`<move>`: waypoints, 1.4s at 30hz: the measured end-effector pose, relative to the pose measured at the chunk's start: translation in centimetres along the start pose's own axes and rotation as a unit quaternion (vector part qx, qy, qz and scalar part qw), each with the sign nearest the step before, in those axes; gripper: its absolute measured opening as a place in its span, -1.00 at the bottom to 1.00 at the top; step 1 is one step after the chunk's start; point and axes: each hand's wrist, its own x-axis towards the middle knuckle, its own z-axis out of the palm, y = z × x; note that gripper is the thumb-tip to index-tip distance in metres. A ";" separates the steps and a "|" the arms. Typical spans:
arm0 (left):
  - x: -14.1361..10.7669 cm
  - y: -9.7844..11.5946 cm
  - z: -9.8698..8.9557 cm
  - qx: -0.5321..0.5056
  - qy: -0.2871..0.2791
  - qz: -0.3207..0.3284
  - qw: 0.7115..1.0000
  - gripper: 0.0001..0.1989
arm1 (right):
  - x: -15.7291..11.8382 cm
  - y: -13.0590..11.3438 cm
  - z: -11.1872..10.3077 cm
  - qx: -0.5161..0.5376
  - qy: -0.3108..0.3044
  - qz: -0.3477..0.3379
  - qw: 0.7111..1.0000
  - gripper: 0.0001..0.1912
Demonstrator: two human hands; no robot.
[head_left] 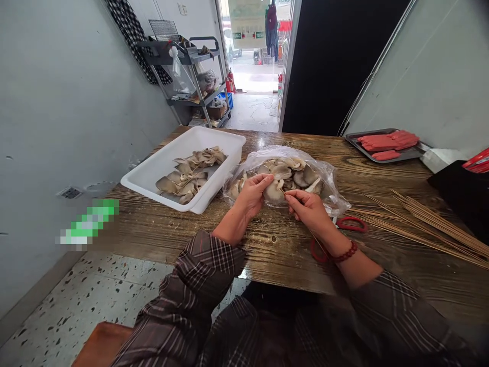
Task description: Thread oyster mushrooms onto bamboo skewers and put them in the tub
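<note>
My left hand (254, 192) is closed on a grey-brown oyster mushroom (274, 192), in front of an open clear plastic bag (333, 178) full of mushrooms. My right hand (307, 208) pinches a thin wooden skewer (318, 239), its upper end at the mushroom's edge and its lower part running down beside my wrist. To the left stands a white plastic tub (143, 184) with several mushrooms (185, 176) lying in clusters. Red-handled scissors (352, 224) lie partly hidden under my right forearm.
Many loose skewers (431, 224) lie on the wooden table (153, 234) at the right. Behind them are a dark tray (353, 136) with red sausage-like pieces (389, 140) and a black container (458, 191). A grey shelf cart (183, 58) stands beyond the table.
</note>
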 end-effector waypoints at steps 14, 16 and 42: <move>0.1 0.0 -0.2 -0.025 0.012 -0.014 1.000 -0.79 | -0.5 0.0 0.4 -0.147 0.051 -0.126 0.980 -0.71; 0.0 0.1 -0.1 -0.027 0.004 -0.020 0.999 -0.80 | -0.5 0.1 0.4 -0.162 0.059 -0.143 0.975 -0.72; -0.6 -1.4 0.9 0.031 -0.024 -0.049 0.998 -0.84 | -0.6 0.5 0.5 -0.278 0.087 -0.206 0.934 -0.77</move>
